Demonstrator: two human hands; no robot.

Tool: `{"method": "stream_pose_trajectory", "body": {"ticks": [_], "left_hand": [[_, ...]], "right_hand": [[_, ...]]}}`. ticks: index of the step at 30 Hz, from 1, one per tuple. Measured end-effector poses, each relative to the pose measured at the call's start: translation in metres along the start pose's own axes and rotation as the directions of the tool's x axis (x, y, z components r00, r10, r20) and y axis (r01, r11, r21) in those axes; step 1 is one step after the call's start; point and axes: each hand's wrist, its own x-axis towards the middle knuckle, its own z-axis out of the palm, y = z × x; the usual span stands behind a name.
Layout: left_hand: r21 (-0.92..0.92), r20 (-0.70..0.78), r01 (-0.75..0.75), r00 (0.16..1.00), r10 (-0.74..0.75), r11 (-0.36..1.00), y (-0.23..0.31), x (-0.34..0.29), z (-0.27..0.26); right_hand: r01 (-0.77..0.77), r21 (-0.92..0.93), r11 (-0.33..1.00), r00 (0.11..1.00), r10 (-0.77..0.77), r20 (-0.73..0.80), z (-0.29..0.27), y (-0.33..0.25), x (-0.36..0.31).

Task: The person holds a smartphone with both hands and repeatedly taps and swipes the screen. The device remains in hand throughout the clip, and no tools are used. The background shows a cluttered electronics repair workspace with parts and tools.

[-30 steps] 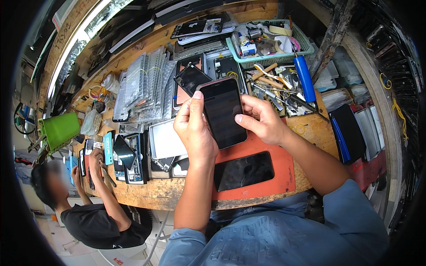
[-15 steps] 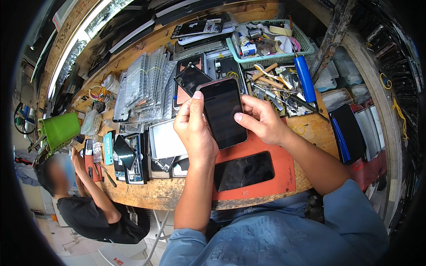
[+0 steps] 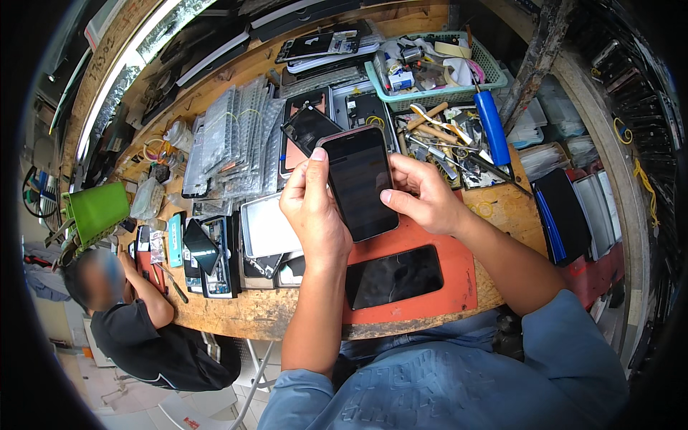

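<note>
A dark smartphone (image 3: pixel 357 186) is held upright between my two hands above the bench. My left hand (image 3: pixel 315 204) wraps its left side, with the thumb along the upper left edge. My right hand (image 3: pixel 424 195) grips the right side, its thumb tip at the lower right edge of the screen. The phone's screen is dark with faint lines. Below it, a second black phone or screen panel (image 3: pixel 395 277) lies flat on an orange-red mat (image 3: pixel 459 287). Neither hand touches that one.
Bubble-wrapped packs (image 3: pixel 233 136) and phone parts crowd the left. A teal basket (image 3: pixel 430 97) of supplies stands at the back, beside hand tools and a blue-handled tool (image 3: pixel 491 129). At far left, a co-worker in a black shirt (image 3: pixel 158 344) leans at the bench.
My right thumb has shifted very slightly; both hands still hold the phone in the same place. The co-worker at left has moved a little, with the arm lowered toward the bench.
</note>
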Motion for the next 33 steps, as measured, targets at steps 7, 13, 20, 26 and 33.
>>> {"method": "stream_pose_trajectory", "body": {"ticks": [7, 13, 20, 26, 33], "left_hand": [[-0.003, 0.013, -0.019, 1.000, 0.019, 1.000, -0.001, 0.000, -0.001], [0.006, -0.002, -0.014, 1.000, 0.014, 1.000, 0.000, 0.000, 0.000], [0.011, -0.008, -0.012, 1.000, 0.012, 1.000, 0.000, 0.000, 0.001], [0.007, 0.003, -0.012, 1.000, 0.012, 1.000, -0.002, 0.001, -0.002], [0.012, -0.003, -0.016, 1.000, 0.016, 1.000, 0.000, 0.000, 0.002]], "right_hand": [[0.003, -0.016, 1.000, 1.000, -0.003, -0.008, 0.001, -0.002, 0.000], [-0.046, -0.007, 0.999, 0.998, 0.047, 0.033, -0.003, 0.000, -0.001], [-0.001, -0.016, 1.000, 1.000, 0.001, -0.014, 0.001, 0.001, 0.000], [0.028, -0.008, 1.000, 0.999, -0.028, -0.022, 0.002, 0.002, 0.001], [0.005, 0.008, 1.000, 1.000, -0.004, -0.022, 0.002, -0.002, 0.001]]}}
